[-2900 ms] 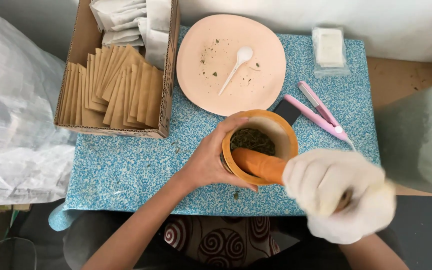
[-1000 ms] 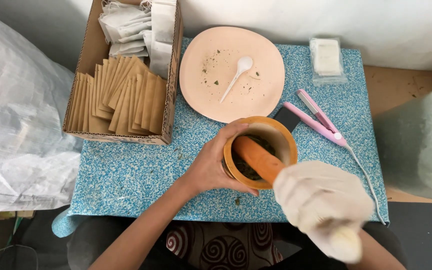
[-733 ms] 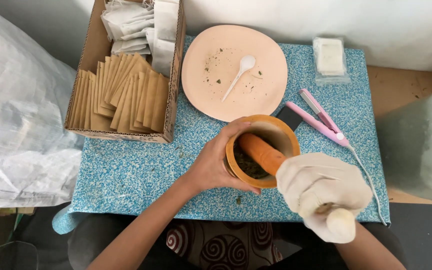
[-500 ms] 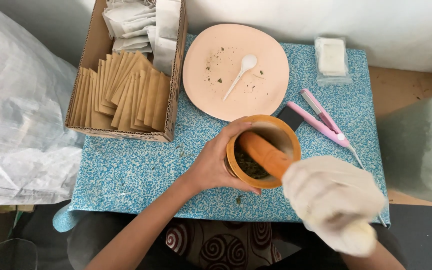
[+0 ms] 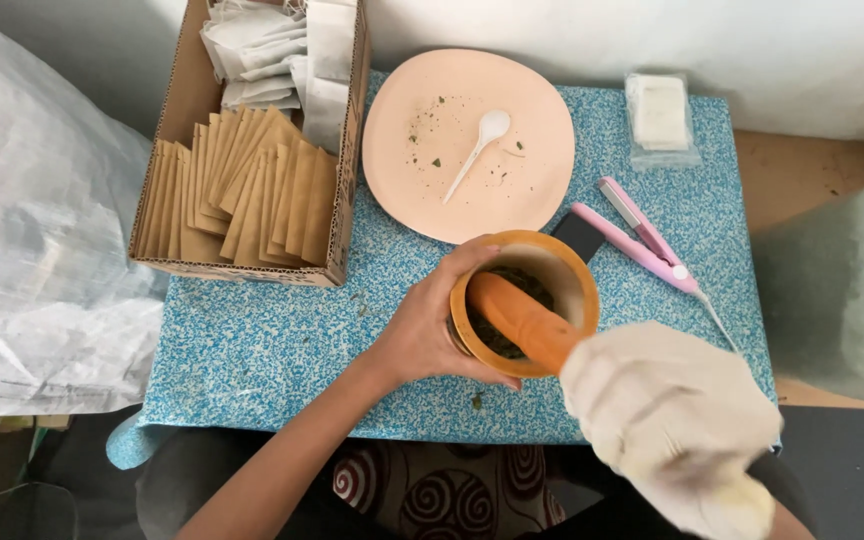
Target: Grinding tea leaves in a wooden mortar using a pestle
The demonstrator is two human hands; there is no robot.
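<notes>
At the far left of the tabletop sits a cardboard box holding a row of brown paper sachets and, at its far end, a heap of white filter bags; none of it has shifted over the last few seconds. Right of the box lies a peach plate flecked with green crumbs, with a white plastic spoon resting on it, also unmoved.

Near the middle, the bare left hand stays wrapped around the left wall of the orange mortar, fingers closed on its rim, holding it in the same spot on the near part of the tabletop. Inside it lies dark green, crushed leaf matter.

The change is in the orange pestle: a few seconds ago it leaned low across the near rim, and now its tip has swung to the left side of the bowl, pressed into the leaves. The right hand, in a pale glove, is clamped on the handle and has dropped nearer and lower right. From this, the grinding looks mid-stroke, with the leaves still coarse.

Further right lie a pink heat-sealing clamp and a clear packet of white pads.
</notes>
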